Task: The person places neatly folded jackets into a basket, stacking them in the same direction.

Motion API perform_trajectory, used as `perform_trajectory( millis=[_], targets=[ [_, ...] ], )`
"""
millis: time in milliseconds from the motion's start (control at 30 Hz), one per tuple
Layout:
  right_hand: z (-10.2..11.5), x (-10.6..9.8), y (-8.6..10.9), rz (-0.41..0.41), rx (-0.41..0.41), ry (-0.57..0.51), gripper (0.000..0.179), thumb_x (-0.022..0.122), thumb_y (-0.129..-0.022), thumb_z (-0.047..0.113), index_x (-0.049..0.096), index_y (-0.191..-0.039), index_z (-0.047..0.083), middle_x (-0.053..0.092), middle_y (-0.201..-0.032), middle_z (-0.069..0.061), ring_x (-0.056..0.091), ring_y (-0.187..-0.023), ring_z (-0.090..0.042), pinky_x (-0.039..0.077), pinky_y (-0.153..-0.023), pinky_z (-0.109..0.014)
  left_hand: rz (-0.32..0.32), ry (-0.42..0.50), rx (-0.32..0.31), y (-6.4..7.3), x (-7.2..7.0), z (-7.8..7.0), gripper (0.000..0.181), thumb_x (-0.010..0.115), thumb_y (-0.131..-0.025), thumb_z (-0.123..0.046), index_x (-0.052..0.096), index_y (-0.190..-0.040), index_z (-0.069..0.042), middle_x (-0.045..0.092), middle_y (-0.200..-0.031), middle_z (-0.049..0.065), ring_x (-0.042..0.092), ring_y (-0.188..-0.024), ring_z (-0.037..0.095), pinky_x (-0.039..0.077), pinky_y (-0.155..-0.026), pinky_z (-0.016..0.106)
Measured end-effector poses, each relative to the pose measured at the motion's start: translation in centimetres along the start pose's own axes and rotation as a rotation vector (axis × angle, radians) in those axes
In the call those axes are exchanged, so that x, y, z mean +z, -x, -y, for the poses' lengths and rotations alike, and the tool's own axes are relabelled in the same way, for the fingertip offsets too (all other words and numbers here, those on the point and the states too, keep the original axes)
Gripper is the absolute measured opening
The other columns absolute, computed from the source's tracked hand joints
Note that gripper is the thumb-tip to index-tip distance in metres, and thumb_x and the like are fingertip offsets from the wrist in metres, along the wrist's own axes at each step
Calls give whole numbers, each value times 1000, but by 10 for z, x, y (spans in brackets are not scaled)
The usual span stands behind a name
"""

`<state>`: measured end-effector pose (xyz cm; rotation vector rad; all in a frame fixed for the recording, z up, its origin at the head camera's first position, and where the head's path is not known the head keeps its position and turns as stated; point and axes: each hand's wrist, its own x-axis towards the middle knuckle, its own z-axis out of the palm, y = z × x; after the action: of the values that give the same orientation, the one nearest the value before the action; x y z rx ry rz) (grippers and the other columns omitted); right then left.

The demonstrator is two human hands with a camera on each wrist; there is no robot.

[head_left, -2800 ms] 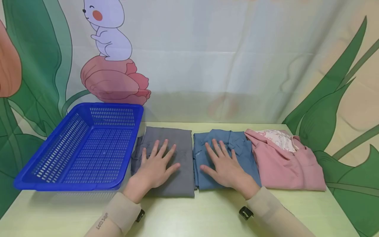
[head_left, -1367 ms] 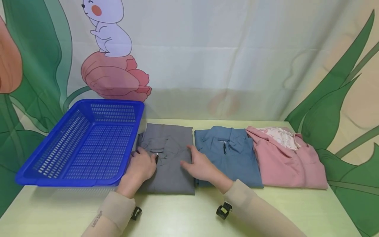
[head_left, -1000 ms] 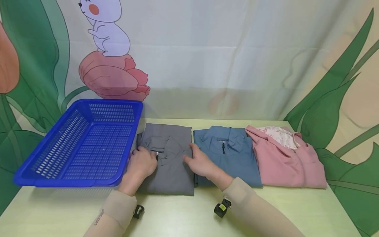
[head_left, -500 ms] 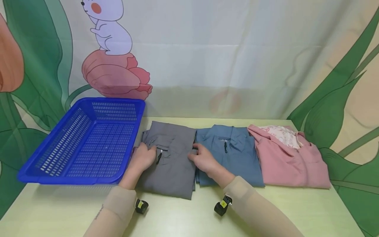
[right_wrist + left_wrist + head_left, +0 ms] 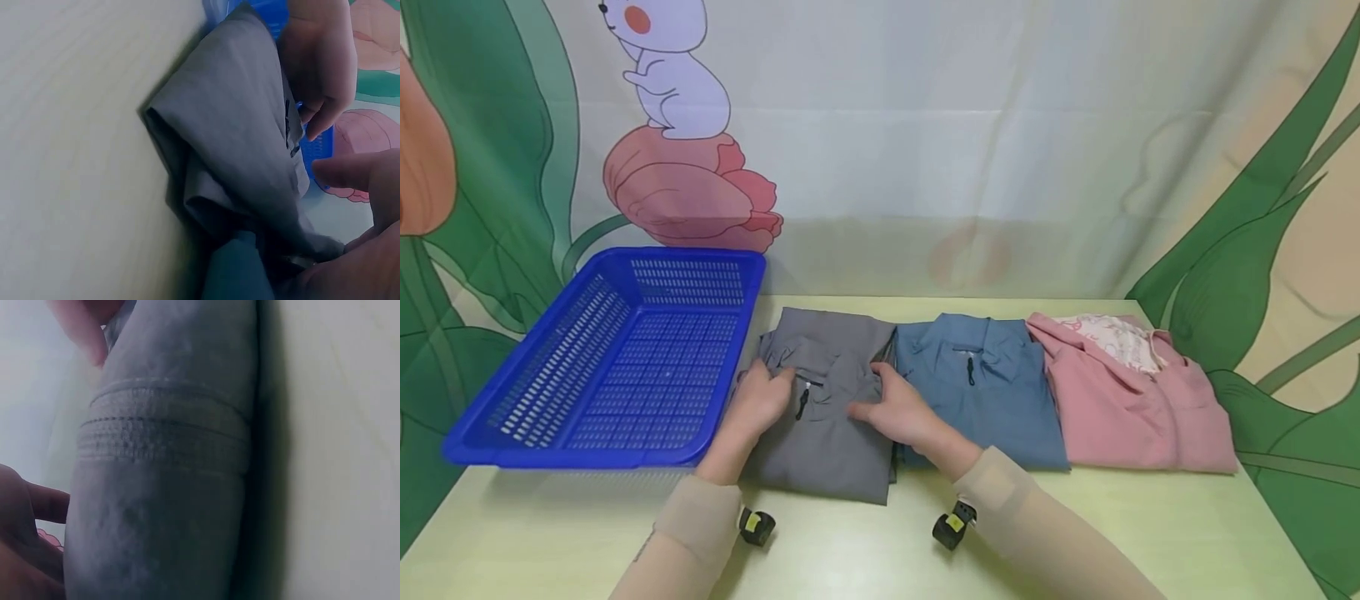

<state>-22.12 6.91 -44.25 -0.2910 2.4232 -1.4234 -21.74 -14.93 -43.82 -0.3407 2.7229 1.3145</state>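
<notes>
A folded grey zip-neck shirt point(image 5: 827, 450), its dark zipper pull facing up, lies on the table between my hands. My left hand point(image 5: 756, 408) grips its left edge, thumb on top and the other fingers hidden past the edge. At the opposite edge, my right hand point(image 5: 906, 408) holds the shirt with its fingers around the side and its thumb extended over the cloth. In the right wrist view, the right thumb point(image 5: 347, 172) stands near the grey cloth. Close by on the right is a folded blue zip-neck shirt point(image 5: 1000, 417), partly behind my right hand.
A blue perforated plastic basket point(image 5: 587, 460) with nothing in it stands left of the grey shirt. A folded pink garment point(image 5: 1120, 417) lies at the right of the row. Behind the pale table point(image 5: 835, 550) hangs a printed curtain point(image 5: 887, 167).
Both hands lay spread flat, left on the grey shirt and right on the blue one; then they moved to the grey shirt's sides. That shirt has turned slightly and its right side has bunched.
</notes>
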Motion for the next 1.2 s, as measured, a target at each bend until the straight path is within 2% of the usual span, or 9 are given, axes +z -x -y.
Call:
perform_trajectory(
  millis=[267,433,567,667,767,900,1033,1100,1200],
  targets=[
    [2,-1,-2,9,-32,-44,69,74,-93,18,42,-152,1,40,-156,-22,36,-145,-39,37,-111,-56,-30,16,10,7,1,4,78,44,-104,-31,11,-153,21,14,-158,42,10,-149,52,12,-121,57],
    [1,2,-3,12,-41,-48,77,78,-91,18,39,-155,3,38,-158,-20,37,-144,-38,38,-111,-55,-34,18,3,9,0,6,79,44,-105,-31,10,-153,21,13,-158,42,9,-149,53,11,-121,58],
    [-2,4,-6,-13,-34,-58,80,81,-86,11,40,-154,4,36,-158,-21,38,-142,-39,41,-108,-55,-27,15,3,8,0,7,77,43,-106,-31,11,-152,22,13,-158,43,9,-149,53,12,-121,57],
    [-3,4,-8,-40,-7,-142,78,81,-83,1,44,-151,4,35,-157,-22,36,-142,-39,40,-107,-55,-17,43,5,8,0,9,76,41,-106,-31,11,-153,21,12,-159,41,9,-149,52,10,-122,55],
    [-2,1,-8,-31,51,-298,83,78,-81,-6,40,-153,6,40,-150,-23,42,-135,-39,40,-107,-55,-13,110,-2,8,-1,10,75,40,-106,-29,10,-154,20,11,-161,39,9,-151,49,9,-123,53],
    [-2,-1,-9,-4,112,-461,97,75,-82,-9,23,-161,9,42,-146,-27,51,-127,-42,43,-105,-54,-9,205,-33,9,-2,10,74,40,-105,-27,8,-156,17,9,-163,36,8,-152,46,10,-123,52],
    [-7,-2,-9,21,162,-589,106,72,-85,-10,5,-164,7,33,-159,-25,47,-136,-41,41,-110,-53,-9,278,-50,9,-2,10,74,41,-101,-24,11,-157,15,13,-163,35,12,-151,46,14,-122,54],
    [-10,-3,-9,44,167,-646,105,70,-86,-12,2,-163,4,30,-162,-24,43,-140,-41,39,-112,-52,-8,322,-54,10,-1,10,71,41,-98,-19,18,-156,15,17,-162,34,17,-150,46,17,-121,56],
    [-14,-6,-9,84,137,-671,101,68,-85,-15,3,-162,-1,34,-160,-24,40,-142,-39,37,-114,-49,-17,386,-65,10,0,11,67,40,-92,-12,30,-152,15,26,-159,33,27,-145,45,22,-118,58]
  ],
)
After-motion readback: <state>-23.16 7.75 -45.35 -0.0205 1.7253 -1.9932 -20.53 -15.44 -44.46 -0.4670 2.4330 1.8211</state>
